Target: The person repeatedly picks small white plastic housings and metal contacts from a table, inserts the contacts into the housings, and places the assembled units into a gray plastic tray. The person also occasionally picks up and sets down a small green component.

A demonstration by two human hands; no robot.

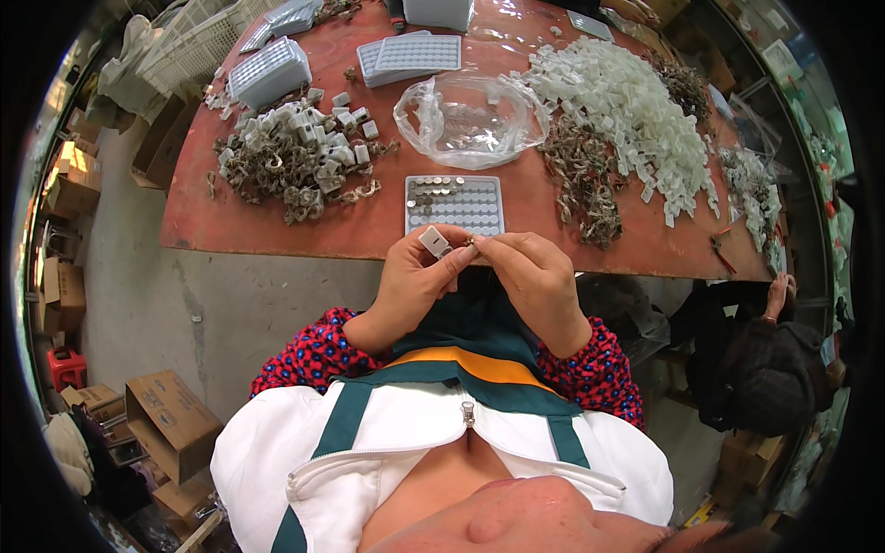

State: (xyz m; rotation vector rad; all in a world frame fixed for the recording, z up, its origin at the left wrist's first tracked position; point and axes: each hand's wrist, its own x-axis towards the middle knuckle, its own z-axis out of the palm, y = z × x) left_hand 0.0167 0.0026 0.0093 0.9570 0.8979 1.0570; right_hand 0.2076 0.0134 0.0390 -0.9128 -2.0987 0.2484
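Angling inward from both sides, the forearms bring the hands together at the near edge of the bench [341, 238]. The left hand [410, 278], fingers curled, holds a white rectangular piece [432, 241] between thumb and fingers, just before the pale tray [477, 208] of silvery discs [437, 182]. The right hand [542, 276] arches over, thumb and forefinger narrowly pinched on a tiny metallic piece [471, 241], its exact kind unclear.

Bright, glare on tabletop [512, 28], bowed edges
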